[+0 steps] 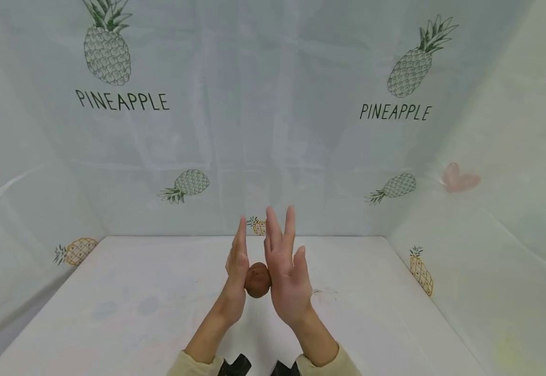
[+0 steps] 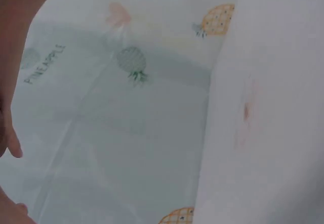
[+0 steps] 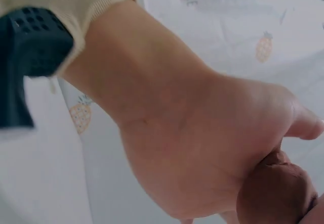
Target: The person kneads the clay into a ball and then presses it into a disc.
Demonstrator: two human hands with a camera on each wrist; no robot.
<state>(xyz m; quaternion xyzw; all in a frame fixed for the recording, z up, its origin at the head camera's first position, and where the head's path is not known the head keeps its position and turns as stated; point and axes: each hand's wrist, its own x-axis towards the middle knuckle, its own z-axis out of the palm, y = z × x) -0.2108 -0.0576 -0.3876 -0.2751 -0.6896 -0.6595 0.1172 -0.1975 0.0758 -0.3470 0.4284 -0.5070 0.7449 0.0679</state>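
Note:
In the head view a round brown ball (image 1: 257, 280), like clay, sits squeezed between my two palms above the white table (image 1: 160, 303). My left hand (image 1: 236, 263) presses on it from the left with fingers straight and pointing up. My right hand (image 1: 286, 271) presses from the right, fingers straight and slightly spread. Most of the ball is hidden by the hands. The right wrist view shows the brown ball (image 3: 276, 191) against the heel of my left hand (image 3: 202, 133), below its cream sleeve (image 3: 66, 1).
White cloth printed with pineapples and the word PINEAPPLE covers the back wall (image 1: 273, 130) and both side walls around the table. A faint reddish stain (image 1: 322, 291) marks the cloth just right of my hands. A pink heart shape (image 1: 458, 178) shows on the right wall.

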